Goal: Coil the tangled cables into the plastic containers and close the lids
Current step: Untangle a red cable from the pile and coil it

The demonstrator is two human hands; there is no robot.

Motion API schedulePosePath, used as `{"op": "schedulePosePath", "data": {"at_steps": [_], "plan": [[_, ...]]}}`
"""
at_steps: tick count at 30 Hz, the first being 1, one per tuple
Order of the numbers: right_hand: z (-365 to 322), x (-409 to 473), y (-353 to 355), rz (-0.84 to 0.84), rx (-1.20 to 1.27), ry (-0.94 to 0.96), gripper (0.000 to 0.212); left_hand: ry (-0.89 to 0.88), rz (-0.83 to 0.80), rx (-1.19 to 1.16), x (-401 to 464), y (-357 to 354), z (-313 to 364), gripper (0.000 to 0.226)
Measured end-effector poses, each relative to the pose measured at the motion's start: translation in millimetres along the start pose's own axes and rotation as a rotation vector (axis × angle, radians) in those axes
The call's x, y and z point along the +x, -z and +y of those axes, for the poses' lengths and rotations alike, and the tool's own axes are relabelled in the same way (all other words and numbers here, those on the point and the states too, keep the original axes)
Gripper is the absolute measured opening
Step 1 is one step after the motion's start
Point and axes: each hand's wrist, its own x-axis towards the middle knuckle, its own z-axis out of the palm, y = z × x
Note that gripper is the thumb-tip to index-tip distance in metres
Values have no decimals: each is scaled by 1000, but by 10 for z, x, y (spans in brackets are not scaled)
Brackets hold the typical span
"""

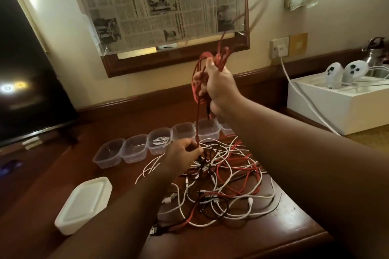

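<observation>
The red cable is up in the air in the middle of the frame, wound into loose loops, and the right hand has its fingers curled tight around the bunch. From those loops one long red piece hangs straight down, top to bottom, to the left hand, which sits low in the middle and pinches that piece just above the tangled pile of cables. So the loose part lies below the top grip, and the left hand is the nearer one to the pile where the cable is caught. I think the next loop needs the left hand to feed the cable up while the right hand holds the coil. The pile of white, red and black cables lies on the wooden table, lower middle. Behind it, a row of clear plastic containers stands open, and one of them holds a white cable. A stack of white lids sits at the lower left, well apart from the row
</observation>
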Motion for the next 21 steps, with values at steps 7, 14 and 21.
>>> {"op": "schedulePosePath", "data": {"at_steps": [7, 14, 21], "plan": [[-238, 19, -17, -29, -137, 192, 19, 106, 179, -92, -33, 108, 11, 15], [0, -115, 79, -20, -170, 71, 20, 267, -19, -637, -123, 235, 475, 31], [-165, -387, -15, -142, -168, -123, 25, 447, -68, -1005, -147, 243, 611, 26]]}}
